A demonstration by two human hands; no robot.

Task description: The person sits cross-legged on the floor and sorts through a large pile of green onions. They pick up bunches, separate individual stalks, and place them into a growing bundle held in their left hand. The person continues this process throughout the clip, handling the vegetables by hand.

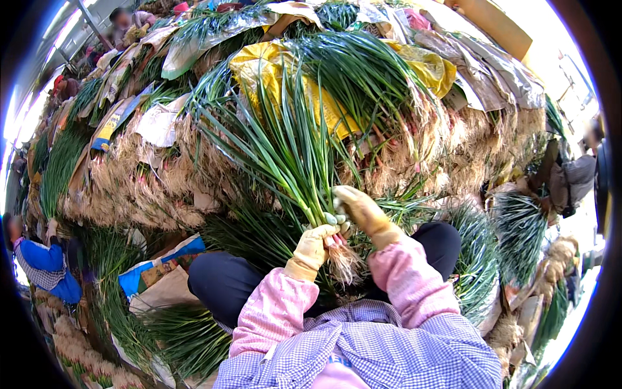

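Note:
My left hand [313, 247], in a pale yellow glove, grips a bunch of green onions [295, 162] low on the stems, just above their pale, stringy roots [345, 264]. The long green leaves fan up and to the left. My right hand [356, 209], gloved too, is curled at the right side of the same stems, its fingertips against them just above my left hand. The bunch is held between my bent dark-trousered knees, and its leaves overlap a yellow sack [256, 68] on the pile ahead.
Heaped green onions [162, 178], roots facing me, rise ahead under paper sheets [159, 123]. Loose leaves [181, 337] and a blue-edged sack [155, 272] lie at my left. More bundles [518, 233] are at my right. Other people [48, 269] sit at the far left, upper left and far right.

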